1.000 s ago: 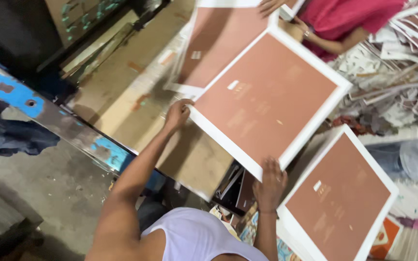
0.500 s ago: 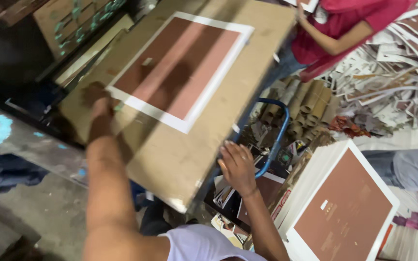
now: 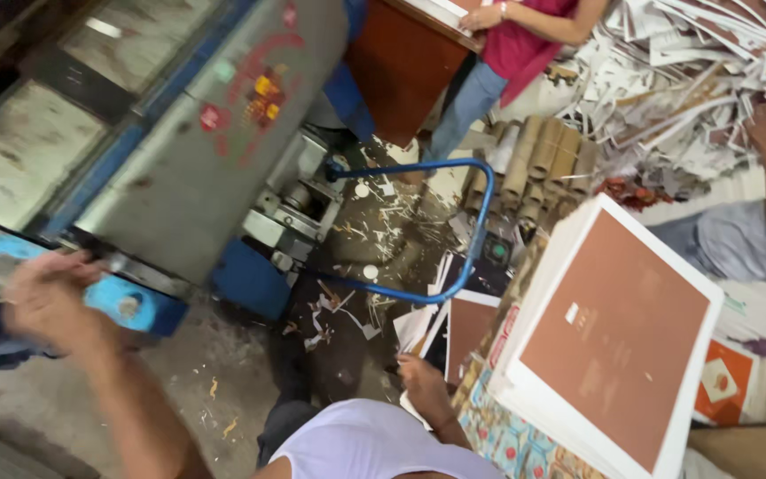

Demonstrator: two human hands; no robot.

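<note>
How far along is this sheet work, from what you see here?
Done, apparently: trimmings litter the floor by the grey machine. In hand: the right hand touches loose brown sheets low down; the left hand, blurred, is near the machine's blue edge. Left: a thick stack of brown white-bordered sheets sits beside the person.

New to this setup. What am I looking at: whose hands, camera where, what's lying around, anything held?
One camera, worn on a person's head, looks down at their own arms. The left hand, blurred, is raised near the edge of a big grey and blue machine. The right hand is low, beside loose brown printed sheets; whether it grips one is unclear. At right sits a stack of brown sheets with white borders. Paper scraps and cardboard tubes litter the floor. Another person in red stands at top.
</note>
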